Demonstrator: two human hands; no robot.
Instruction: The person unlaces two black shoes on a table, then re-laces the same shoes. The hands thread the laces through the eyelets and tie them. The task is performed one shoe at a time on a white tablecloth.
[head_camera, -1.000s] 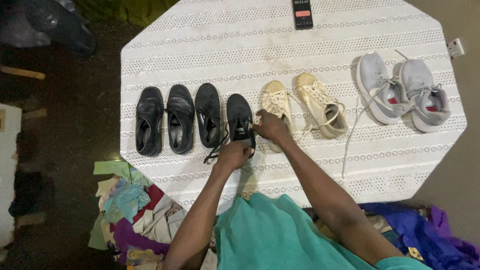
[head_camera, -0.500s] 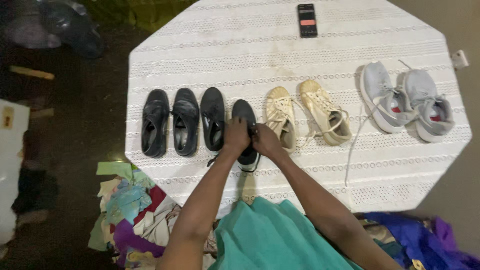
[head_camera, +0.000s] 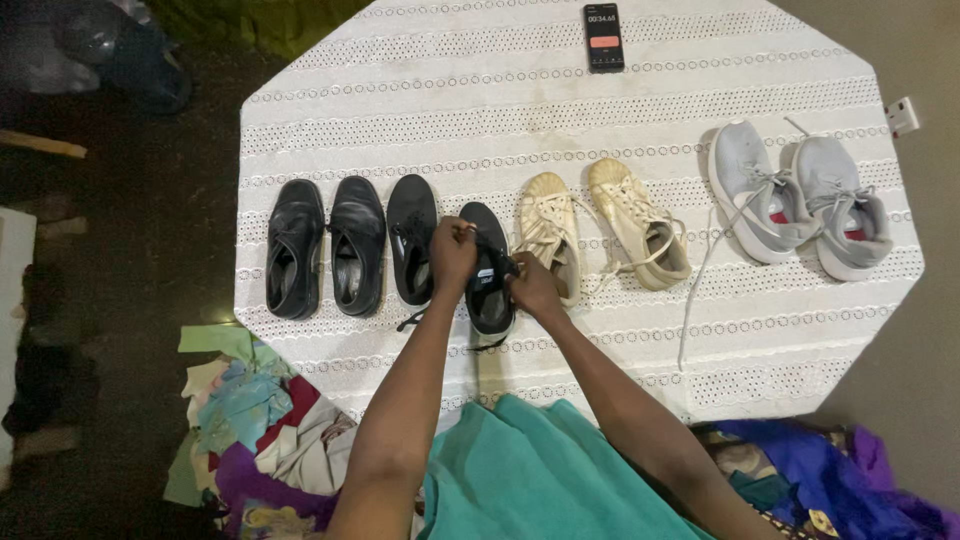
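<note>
A black sneaker (head_camera: 489, 285) lies on the white tablecloth (head_camera: 560, 110), toe pointing away from me. My left hand (head_camera: 452, 252) pinches a black lace above the sneaker's left side. Over on the sneaker's right edge, my right hand (head_camera: 533, 285) grips the other end of the lace. Its mate, a second black sneaker (head_camera: 411, 250), sits just to the left with loose laces trailing toward me.
A pair of black leather shoes (head_camera: 325, 255) stands at the left, cream sneakers (head_camera: 600, 235) right of my hands, grey sneakers (head_camera: 800, 195) at far right with a long lace trailing. A phone (head_camera: 603, 37) lies at the far edge. Cloth scraps (head_camera: 250, 420) pile below the table's left.
My left hand rose from the sneaker's heel to its left side, pulling a lace up. My right hand shifted from the cream shoe's edge onto the black sneaker's right side.
</note>
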